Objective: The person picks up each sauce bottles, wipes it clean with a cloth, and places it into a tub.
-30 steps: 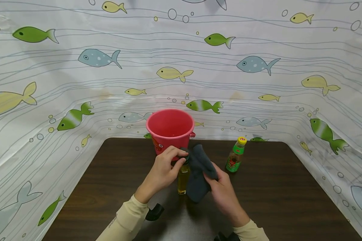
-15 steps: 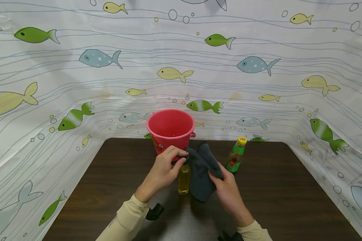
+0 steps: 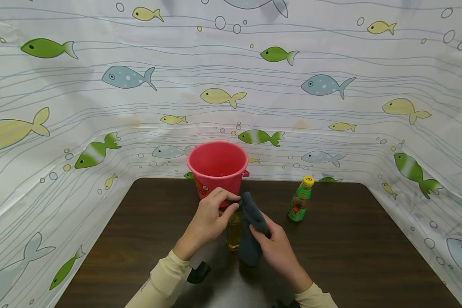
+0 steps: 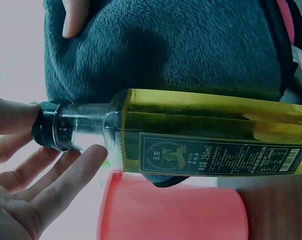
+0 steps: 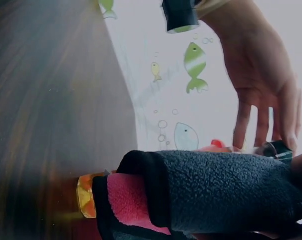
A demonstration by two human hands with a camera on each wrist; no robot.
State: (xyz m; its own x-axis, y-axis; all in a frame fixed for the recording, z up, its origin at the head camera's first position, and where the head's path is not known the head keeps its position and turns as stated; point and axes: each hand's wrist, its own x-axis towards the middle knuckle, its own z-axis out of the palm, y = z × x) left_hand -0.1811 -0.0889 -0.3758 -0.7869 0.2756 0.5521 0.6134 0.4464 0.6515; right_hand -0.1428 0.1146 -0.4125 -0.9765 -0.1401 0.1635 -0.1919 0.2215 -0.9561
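A clear glass oil bottle [image 3: 234,234] with yellow oil stands upright on the table. My left hand [image 3: 207,220] pinches its dark cap [image 4: 47,125] between thumb and fingers. In my right hand [image 3: 275,246] is a folded dark grey-blue plush cleaning cloth [image 3: 251,239], gripped at its right side. The cloth hangs along the bottle's right side; whether it presses on the glass I cannot tell. A dark label [image 4: 210,156] faces the left wrist camera. From the right wrist, the cloth [image 5: 225,190] shows a pink inner face and black edging, and hides most of the bottle.
A pink bucket [image 3: 217,171] stands behind the bottle, close to the left hand. To the right is a sauce bottle [image 3: 300,201] with a yellow cap and green label. A fish-patterned curtain [image 3: 231,85] surrounds the dark wooden table [image 3: 350,256] at the back and sides.
My right hand shifted slightly right with the cloth, then back left to the bottle. The cloth now looks narrower and more edge-on. The left hand stays at the cap.
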